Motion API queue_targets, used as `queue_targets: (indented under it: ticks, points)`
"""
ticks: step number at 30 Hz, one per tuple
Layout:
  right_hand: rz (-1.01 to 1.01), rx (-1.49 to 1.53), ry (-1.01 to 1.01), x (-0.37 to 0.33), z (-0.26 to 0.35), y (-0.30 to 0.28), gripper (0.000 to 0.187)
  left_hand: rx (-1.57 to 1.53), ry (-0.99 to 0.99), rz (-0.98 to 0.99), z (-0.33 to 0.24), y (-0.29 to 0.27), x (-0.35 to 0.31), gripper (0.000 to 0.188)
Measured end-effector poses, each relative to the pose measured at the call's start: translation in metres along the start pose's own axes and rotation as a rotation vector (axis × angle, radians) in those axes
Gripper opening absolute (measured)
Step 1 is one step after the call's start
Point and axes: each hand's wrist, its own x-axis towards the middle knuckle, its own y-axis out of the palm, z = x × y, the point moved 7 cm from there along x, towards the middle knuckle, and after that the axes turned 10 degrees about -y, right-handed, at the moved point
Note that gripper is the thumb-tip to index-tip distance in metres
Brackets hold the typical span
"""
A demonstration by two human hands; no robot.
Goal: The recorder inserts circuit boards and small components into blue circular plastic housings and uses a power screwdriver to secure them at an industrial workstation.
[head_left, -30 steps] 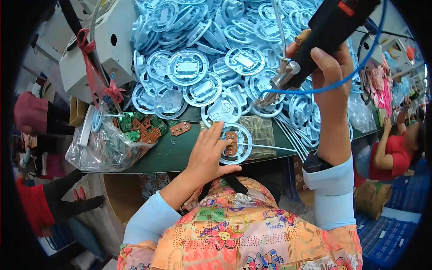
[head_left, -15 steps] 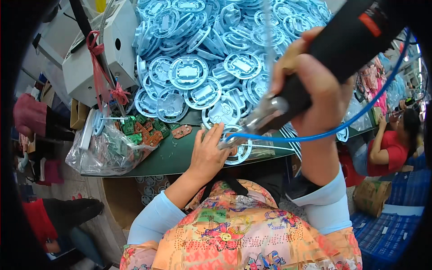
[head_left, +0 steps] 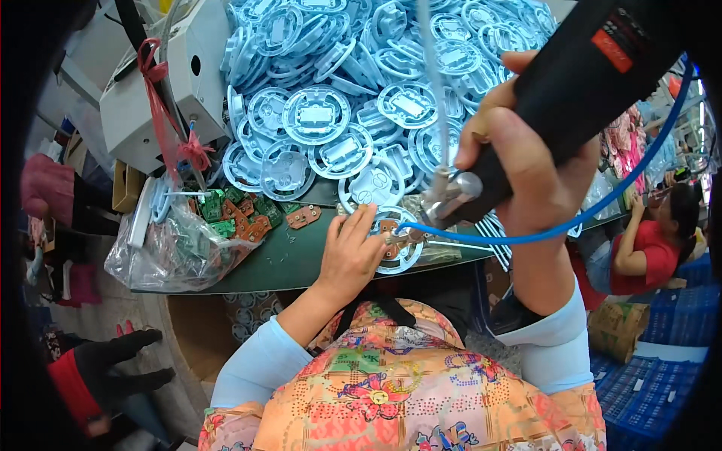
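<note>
Brown PCB [head_left: 388, 225] in lt-blue ring [head_left: 418, 252]; L hand [head_left: 350, 249] over ring's left rim, fingers slightly apart, tips by PCB. R hand [head_left: 530, 161] right of ring, fingers clamped round blk tool [head_left: 590, 86].

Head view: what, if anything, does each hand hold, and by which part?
Right hand: the black tool, held around its body behind the metal front. Left hand: at the left side of the blue ring; whether gripped cannot be told.

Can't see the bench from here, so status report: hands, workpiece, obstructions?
Left hand against light-blue ring. Right hand gripping black tool, tip at brown board inside ring. Blue hose crossing in front, partly hiding ring.
</note>
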Motion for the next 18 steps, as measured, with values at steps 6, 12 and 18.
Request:
queue_targets:
  ticks: [6,12,18]
  points:
    - [0.005,0.075,0.024,-0.006,-0.015,0.007,0.043,-0.023,0.007,-0.026,-0.003,-0.003,0.001,0.015]
    - [0.028,0.011,-0.009,-0.005,-0.016,0.012,0.043,0.008,0.024,-0.019,-0.005,-0.003,0.001,0.018]
    - [0.036,0.001,-0.003,-0.004,-0.019,0.014,0.042,0.006,-0.008,0.025,0.001,0.001,0.001,0.013]
